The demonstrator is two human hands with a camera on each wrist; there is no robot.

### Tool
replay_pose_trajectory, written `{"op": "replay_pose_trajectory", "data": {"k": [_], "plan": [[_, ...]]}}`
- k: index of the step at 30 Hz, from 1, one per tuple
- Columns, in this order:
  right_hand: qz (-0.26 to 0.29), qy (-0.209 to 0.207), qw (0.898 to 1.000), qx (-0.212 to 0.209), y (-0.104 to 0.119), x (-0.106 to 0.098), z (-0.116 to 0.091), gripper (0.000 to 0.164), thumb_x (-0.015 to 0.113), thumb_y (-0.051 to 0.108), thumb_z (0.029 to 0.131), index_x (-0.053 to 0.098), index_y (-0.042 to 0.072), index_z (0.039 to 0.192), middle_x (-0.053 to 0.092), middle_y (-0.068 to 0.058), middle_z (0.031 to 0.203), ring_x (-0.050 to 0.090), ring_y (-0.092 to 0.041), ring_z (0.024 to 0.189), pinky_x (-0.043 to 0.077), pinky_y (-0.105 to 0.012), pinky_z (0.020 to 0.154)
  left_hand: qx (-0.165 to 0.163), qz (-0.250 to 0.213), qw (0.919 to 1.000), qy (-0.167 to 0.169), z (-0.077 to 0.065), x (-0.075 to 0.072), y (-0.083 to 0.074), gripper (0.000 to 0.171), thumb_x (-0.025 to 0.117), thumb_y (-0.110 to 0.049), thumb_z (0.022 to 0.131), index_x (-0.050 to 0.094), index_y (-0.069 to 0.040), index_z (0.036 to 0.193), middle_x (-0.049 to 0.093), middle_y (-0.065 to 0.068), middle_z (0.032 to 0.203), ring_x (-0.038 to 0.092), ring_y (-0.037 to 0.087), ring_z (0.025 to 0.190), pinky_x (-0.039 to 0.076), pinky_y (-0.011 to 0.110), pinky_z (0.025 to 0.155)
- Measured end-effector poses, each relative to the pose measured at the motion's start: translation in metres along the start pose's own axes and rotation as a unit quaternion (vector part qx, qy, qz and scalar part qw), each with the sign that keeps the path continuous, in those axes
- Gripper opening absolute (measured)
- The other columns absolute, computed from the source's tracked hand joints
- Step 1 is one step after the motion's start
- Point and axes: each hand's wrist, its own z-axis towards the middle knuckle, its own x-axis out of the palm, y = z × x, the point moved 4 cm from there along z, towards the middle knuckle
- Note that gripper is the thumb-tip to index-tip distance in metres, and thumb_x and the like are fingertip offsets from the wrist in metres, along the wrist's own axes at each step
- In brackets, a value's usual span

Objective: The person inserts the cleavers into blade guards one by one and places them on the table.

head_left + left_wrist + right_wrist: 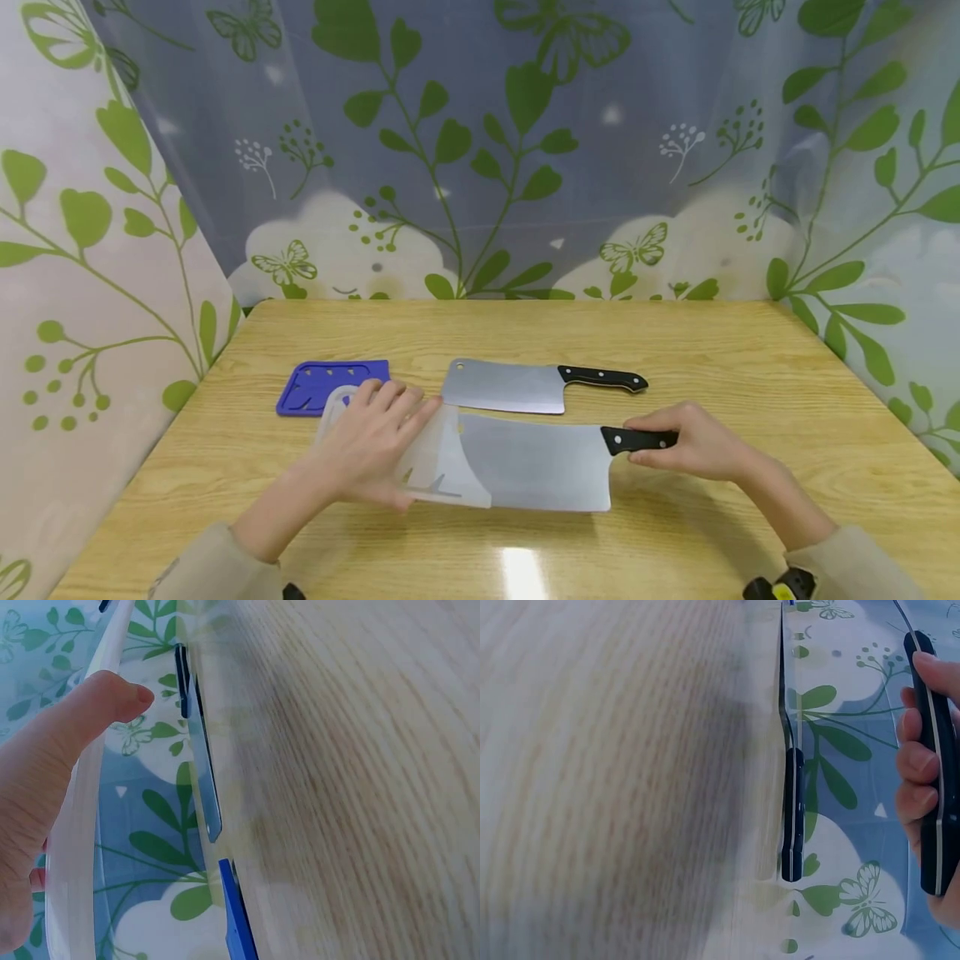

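Translucent blade guard (442, 458), gripped by the left hand (373, 446), covers the front end of the near cleaver (540, 467) above the table (525, 333); right hand (696, 442) grips the black handle (647, 440). Recommended: keep both aligned, left hand behind the guard's mouth.

L hand (375, 443) pinching, thumb (112, 697) opposed, fingertips (37, 880) prob. bent (mostly hidden); R hand (697, 442) curled, gripping.
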Motion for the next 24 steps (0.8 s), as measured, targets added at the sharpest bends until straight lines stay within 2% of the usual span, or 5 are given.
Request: {"op": "replay_pose_trajectory", "data": {"k": [3, 9, 17, 20, 24], "plan": [[-0.006, -0.002, 1.0, -0.004, 0.001, -0.002, 0.0, 0.032, 0.074, 0.009, 0.076, 0.068, -0.008, 0.103, 0.069, -0.016, 0.095, 0.058, -0.001, 0.078, 0.048, -0.022, 0.061, 0.0, -0.002, 1.0, -0.004, 0.001, 0.0, 0.0, 0.11, 0.067, -0.07, 0.043, 0.05, -0.003, 0.128, 0.053, 0.013, 0.111, 0.048, 0.03, 0.095, 0.039, 0.046, 0.079], [-0.001, 0.002, 1.0, -0.016, 0.001, -0.005, 0.0, 0.031, 0.073, 0.007, 0.077, 0.067, -0.009, 0.103, 0.069, -0.016, 0.094, 0.053, 0.001, 0.069, 0.045, -0.022, 0.057, 0.004, 0.007, 0.9999, -0.008, 0.005, -0.002, 0.001, 0.106, 0.066, -0.069, 0.044, 0.052, -0.003, 0.126, 0.053, 0.012, 0.11, 0.049, 0.029, 0.095, 0.039, 0.044, 0.078], [-0.05, -0.003, 0.997, -0.055, 0.004, -0.006, 0.007, 0.031, 0.075, 0.01, 0.075, 0.069, -0.005, 0.102, 0.069, -0.013, 0.094, 0.063, -0.009, 0.086, 0.052, -0.024, 0.067, 0.04, -0.008, 0.9991, -0.012, 0.018, 0.002, -0.01, 0.101, 0.066, -0.065, 0.047, 0.051, -0.005, 0.127, 0.054, 0.01, 0.111, 0.049, 0.028, 0.096, 0.04, 0.045, 0.08], [-0.036, -0.001, 0.998, -0.042, 0.004, -0.003, 0.007, 0.03, 0.073, 0.011, 0.078, 0.069, -0.005, 0.103, 0.07, -0.011, 0.094, 0.062, -0.003, 0.077, 0.05, -0.023, 0.063, 0.03, -0.011, 0.9992, -0.024, 0.017, 0.002, -0.01, 0.101, 0.065, -0.067, 0.047, 0.051, -0.005, 0.126, 0.054, 0.011, 0.111, 0.049, 0.029, 0.095, 0.04, 0.045, 0.078], [-0.003, 0.001, 1.0, -0.005, 0.006, 0.006, 0.011, 0.03, 0.07, 0.013, 0.081, 0.068, -0.005, 0.106, 0.069, -0.009, 0.094, 0.048, 0.003, 0.059, 0.044, -0.021, 0.053, 0.015, -0.013, 0.9994, -0.027, 0.019, 0.002, -0.011, 0.1, 0.063, -0.069, 0.049, 0.051, -0.005, 0.126, 0.054, 0.011, 0.111, 0.049, 0.027, 0.095, 0.039, 0.043, 0.078]]}}
